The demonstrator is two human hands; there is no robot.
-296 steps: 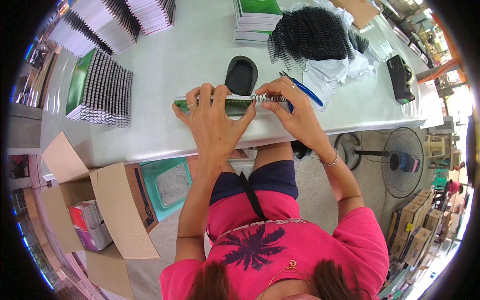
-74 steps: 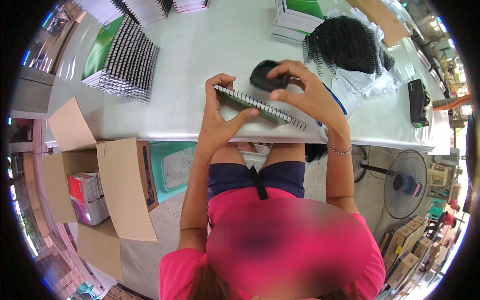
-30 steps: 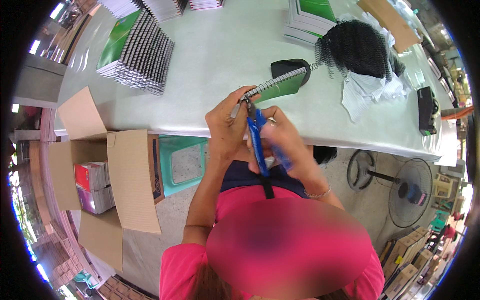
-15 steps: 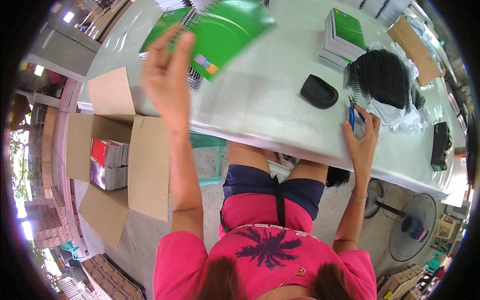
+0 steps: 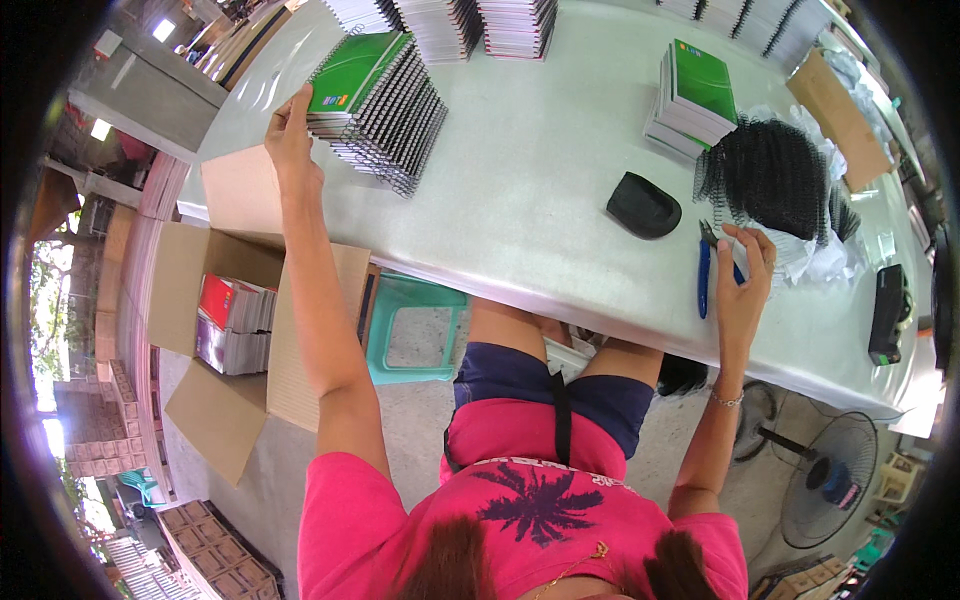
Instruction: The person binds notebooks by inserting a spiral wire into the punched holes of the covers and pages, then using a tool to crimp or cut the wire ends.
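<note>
My left hand (image 5: 293, 135) is closed on the left edge of a green-covered spiral notebook (image 5: 358, 72), the top one of a stack with black coils. The notebook lies flat on the pile. On the table's right side my right hand (image 5: 748, 270) has its thumb and fingers curled around one blue handle of cutting pliers (image 5: 703, 275). The pliers rest on the tabletop with their handles spread, and the other handle is uncovered. Part of the gripped handle is hidden. Left of the pliers sits a smooth black rounded object (image 5: 645, 206).
A pile of loose black coils (image 5: 770, 175) lies on crumpled plastic at right, beside a green-topped book stack (image 5: 702, 82). More notebook stacks (image 5: 515, 25) stand at the back. Below the table's left edge is an open carton (image 5: 180, 285) of booklets; a fan (image 5: 825, 480) stands at lower right.
My left hand has lowered the green notebook onto the stack and moved left to its edge. My right hand has shifted right, baring the pliers' left handle. The view has tilted slightly.
</note>
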